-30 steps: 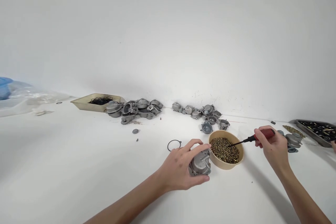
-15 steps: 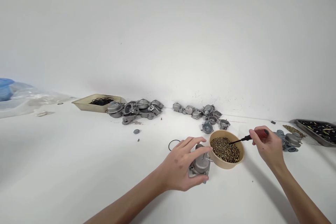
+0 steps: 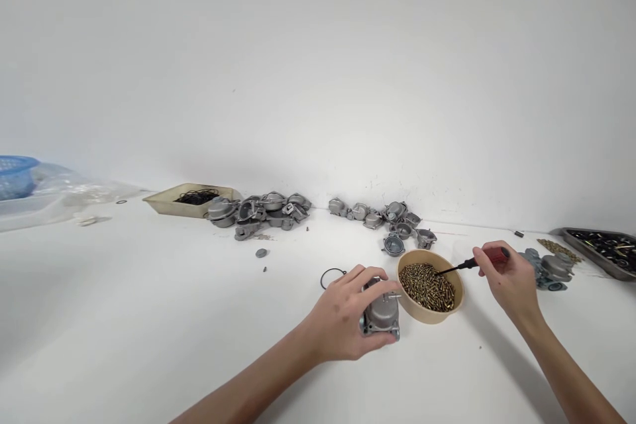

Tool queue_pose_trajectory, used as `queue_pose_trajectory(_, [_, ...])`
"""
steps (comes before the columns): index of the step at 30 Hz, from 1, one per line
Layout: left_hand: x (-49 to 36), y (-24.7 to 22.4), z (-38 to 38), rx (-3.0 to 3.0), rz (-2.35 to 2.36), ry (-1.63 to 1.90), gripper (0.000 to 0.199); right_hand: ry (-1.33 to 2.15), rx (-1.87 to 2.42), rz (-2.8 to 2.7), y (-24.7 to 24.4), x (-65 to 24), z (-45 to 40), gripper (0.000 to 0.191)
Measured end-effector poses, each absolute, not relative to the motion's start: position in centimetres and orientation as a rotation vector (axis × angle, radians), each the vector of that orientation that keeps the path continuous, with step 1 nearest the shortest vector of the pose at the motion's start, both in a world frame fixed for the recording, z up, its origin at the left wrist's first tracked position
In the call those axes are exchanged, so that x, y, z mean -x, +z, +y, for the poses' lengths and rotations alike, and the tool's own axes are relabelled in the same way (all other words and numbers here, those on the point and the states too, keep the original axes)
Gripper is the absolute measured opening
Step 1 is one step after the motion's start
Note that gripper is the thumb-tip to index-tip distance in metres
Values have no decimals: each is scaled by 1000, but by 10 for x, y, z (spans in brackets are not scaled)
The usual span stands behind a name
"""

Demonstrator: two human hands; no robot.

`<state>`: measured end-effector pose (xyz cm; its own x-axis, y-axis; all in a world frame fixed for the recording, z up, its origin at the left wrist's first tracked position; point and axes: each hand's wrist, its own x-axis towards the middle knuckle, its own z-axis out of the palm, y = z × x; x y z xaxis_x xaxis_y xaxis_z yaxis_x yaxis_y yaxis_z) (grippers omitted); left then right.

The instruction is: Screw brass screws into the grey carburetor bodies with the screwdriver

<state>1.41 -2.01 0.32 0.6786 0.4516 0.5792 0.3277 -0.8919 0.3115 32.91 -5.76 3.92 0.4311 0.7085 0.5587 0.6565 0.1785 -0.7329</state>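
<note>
My left hand (image 3: 350,311) is wrapped round a grey metal carburetor (image 3: 383,313) on the white table, its fingers along the far side and thumb on the near side. Just to the right stands a tan bowl (image 3: 431,315) full of small brass-coloured screws (image 3: 427,286). In my right hand (image 3: 509,281) is a screwdriver (image 3: 489,256) with a red and black handle. Its thin dark shaft slants down to the left, and the tip meets the screws. A black rubber ring (image 3: 324,276) lies beyond my left hand, partly covered by it.
Grey metal bowl-shaped parts (image 3: 273,205) are heaped near the wall, with another group (image 3: 395,212) farther right. A cream tray (image 3: 166,204) holds black rings. On the right are another carburetor (image 3: 551,269), loose brass pieces (image 3: 556,249) and a dark tray (image 3: 603,253) of small parts.
My left hand has tightened on the carburetor, which is turned slightly so more of its top shows. The screwdriver tip stays at the screws. The whole view has shifted a little.
</note>
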Motion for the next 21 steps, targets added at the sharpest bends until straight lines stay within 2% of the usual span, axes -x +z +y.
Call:
queue_pose_trajectory(10, [-11, 1, -16, -2711, 611, 967, 78, -57, 1406, -1261, 30, -343, -51, 35])
queue_pose_trajectory(21, [-4, 5, -11, -2606, 527, 807, 75, 79, 1343, -1145, 45, -332, -58, 32])
